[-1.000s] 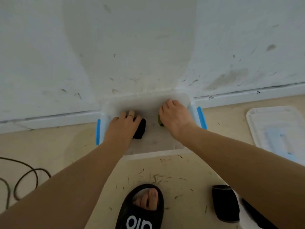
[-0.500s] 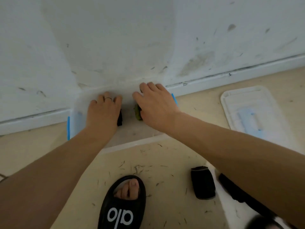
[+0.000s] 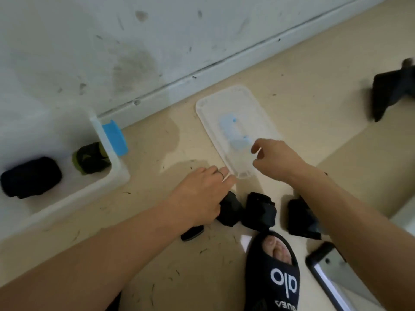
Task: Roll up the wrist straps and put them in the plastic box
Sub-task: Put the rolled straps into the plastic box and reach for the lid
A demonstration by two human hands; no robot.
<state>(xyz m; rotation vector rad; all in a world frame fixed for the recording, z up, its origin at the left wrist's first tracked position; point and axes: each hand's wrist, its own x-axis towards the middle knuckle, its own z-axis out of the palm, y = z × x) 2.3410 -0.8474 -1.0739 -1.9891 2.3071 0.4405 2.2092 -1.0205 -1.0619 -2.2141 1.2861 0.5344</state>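
While two rolled straps already sit in the box, a black roll and a green roll, more straps wait on the floor. The step now looks like going for the next strap. The left hand is low over the floor, with its fingers lying loose and fairly straight, and it holds nothing that can be seen. Its heel is right by a black strap, maybe touching it. The right hand hangs above the lid, with its fingers loosely bent and nothing in them. Two more black straps lie close by, one in the middle and one partly under the right arm. These look bunched, but the picture is too blurry to tell if they are rolled tight. Next, a hand probably needs to close on one strap, roll it if it is loose, and carry it left to the box. A slipper and a phone are near too.
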